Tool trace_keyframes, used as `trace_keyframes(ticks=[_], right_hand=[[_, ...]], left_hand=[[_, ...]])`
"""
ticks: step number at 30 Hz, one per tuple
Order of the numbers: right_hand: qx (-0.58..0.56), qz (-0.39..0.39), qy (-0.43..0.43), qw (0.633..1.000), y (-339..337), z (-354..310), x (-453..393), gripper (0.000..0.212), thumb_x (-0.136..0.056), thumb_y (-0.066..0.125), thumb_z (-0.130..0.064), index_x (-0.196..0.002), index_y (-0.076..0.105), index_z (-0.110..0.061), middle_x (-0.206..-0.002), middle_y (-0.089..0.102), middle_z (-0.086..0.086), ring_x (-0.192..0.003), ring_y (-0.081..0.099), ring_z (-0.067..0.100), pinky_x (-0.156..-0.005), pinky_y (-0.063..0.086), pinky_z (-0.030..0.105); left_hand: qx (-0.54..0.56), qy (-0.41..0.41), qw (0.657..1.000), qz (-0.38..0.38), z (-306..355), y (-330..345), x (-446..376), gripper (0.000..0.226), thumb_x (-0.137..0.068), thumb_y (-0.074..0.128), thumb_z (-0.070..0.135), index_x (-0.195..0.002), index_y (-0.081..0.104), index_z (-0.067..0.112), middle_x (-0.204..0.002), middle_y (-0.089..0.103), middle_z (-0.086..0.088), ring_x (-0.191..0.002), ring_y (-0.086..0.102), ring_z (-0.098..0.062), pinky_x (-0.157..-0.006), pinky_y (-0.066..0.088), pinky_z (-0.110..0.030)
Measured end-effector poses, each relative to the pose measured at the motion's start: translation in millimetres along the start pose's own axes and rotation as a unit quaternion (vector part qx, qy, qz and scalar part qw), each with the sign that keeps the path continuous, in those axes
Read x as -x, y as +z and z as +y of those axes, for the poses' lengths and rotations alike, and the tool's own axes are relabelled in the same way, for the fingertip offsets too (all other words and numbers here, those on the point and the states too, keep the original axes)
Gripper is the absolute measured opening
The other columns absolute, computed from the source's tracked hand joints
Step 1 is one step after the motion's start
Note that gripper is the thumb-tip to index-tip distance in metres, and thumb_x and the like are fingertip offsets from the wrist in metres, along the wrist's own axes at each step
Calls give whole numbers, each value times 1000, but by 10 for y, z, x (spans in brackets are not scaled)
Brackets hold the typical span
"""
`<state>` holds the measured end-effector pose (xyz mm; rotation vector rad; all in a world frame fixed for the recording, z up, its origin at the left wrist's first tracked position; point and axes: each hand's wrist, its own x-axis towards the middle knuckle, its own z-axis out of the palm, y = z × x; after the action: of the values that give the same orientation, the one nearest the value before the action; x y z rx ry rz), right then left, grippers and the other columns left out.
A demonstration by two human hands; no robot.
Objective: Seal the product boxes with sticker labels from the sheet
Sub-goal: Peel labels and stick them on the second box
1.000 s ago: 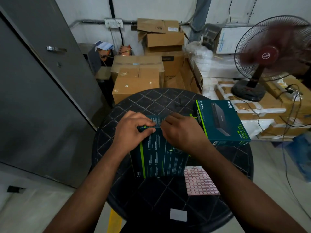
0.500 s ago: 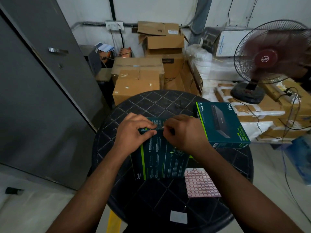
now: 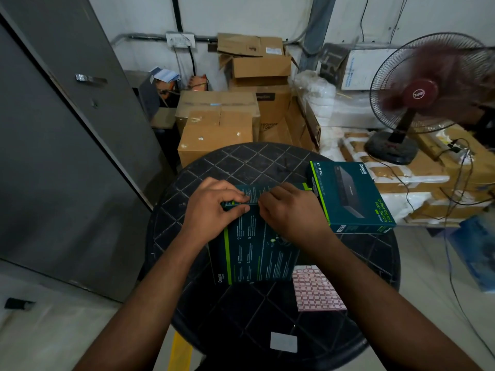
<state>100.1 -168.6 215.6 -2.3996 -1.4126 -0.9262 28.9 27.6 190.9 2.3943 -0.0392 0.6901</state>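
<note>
A dark teal product box (image 3: pixel 257 253) with green stripes lies on the round black table (image 3: pixel 241 162). My left hand (image 3: pixel 211 207) grips the box's far left edge, thumb and fingers pinched over the flap. My right hand (image 3: pixel 292 210) rests on the far edge beside it, fingertips pressing at the flap seam; any sticker under them is hidden. A second teal box (image 3: pixel 353 194) lies to the right, partly over the table's rim. The pink sticker sheet (image 3: pixel 317 289) lies flat just right of the near box.
A small white square (image 3: pixel 284 342) lies near the table's front edge. Brown cartons (image 3: pixel 214 135) are stacked behind the table. A running standing fan (image 3: pixel 417 95) stands at the right with loose cables. A grey door (image 3: pixel 53 156) fills the left.
Both hands stay on the box's far edge; their fingertips have shifted slightly closer together at the flap. The box and the sheet have not moved.
</note>
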Motion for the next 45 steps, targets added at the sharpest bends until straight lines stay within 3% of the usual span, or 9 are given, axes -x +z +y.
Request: trace_keyframes(ticks=[4,10,15,18,23,30,37,41,45], right_hand=[[-11,-22,-23,999,-36,4,5,19,-87,69,-15,-69,61,-14,-67,56,3,-61,51,22,-41,40,32],[-49,-62,-23,997,-114,-20,3,15,-88,63,-23,-75,66,-15,-73,60,2,-66,54,22,-46,43,33],[-213,-100,110,966,-133,198,4,28,-91,56,-38,-93,78,-21,-88,70,-4,-79,63,15,-66,53,36],[-278,-94,142,945,-50,284,-54,18,-91,66,-35,-93,79,-22,-87,71,-6,-74,63,10,-66,55,38],[-260,-82,134,953,69,253,-70,6,-85,76,-31,-90,79,-29,-88,70,-10,-80,63,9,-64,55,40],[-207,35,47,977,235,174,112,11,-91,76,-21,-92,79,-10,-89,70,3,-79,59,23,-66,49,39],[-267,-19,98,959,172,296,108,17,-76,87,-26,-92,81,-24,-91,72,-8,-84,63,13,-72,51,31],[-308,-48,129,941,81,408,74,15,-76,87,-23,-89,81,-27,-87,69,-18,-79,59,-2,-69,47,18],[-225,-42,107,968,99,510,187,19,-83,77,-43,-100,78,-38,-108,71,-19,-97,56,14,-80,45,35]], left_hand=[[-7,-2,1000,-1,4,-6,2,15,-78,83,36,-91,80,31,-96,71,18,-95,55,-12,-76,43,-30],[1,-1,1000,0,-6,-7,-1,15,-78,81,38,-91,80,30,-95,71,19,-93,56,-13,-76,44,-31],[4,1,1000,2,6,-8,1,20,-77,77,43,-92,81,29,-96,72,17,-93,56,-13,-75,43,-28],[4,0,1000,2,-1,-1,-6,17,-77,82,37,-92,81,30,-95,72,18,-93,56,-12,-75,41,-24],[2,-4,1000,2,-21,-4,-23,16,-77,83,37,-92,80,31,-95,71,19,-93,56,-9,-77,36,-15],[6,-2,1000,4,-30,11,-34,15,-78,84,34,-92,80,30,-95,72,18,-93,56,-11,-77,38,-17],[31,6,999,7,-56,7,-22,17,-77,83,36,-93,80,31,-98,74,18,-95,60,-12,-80,47,-31],[69,-17,997,25,-90,-13,23,20,-74,87,32,-92,81,28,-101,74,17,-105,58,-10,-91,45,-27],[102,-75,991,31,-239,-64,161,22,-77,85,20,-94,79,32,-126,65,14,-129,47,-10,-106,33,-18]])
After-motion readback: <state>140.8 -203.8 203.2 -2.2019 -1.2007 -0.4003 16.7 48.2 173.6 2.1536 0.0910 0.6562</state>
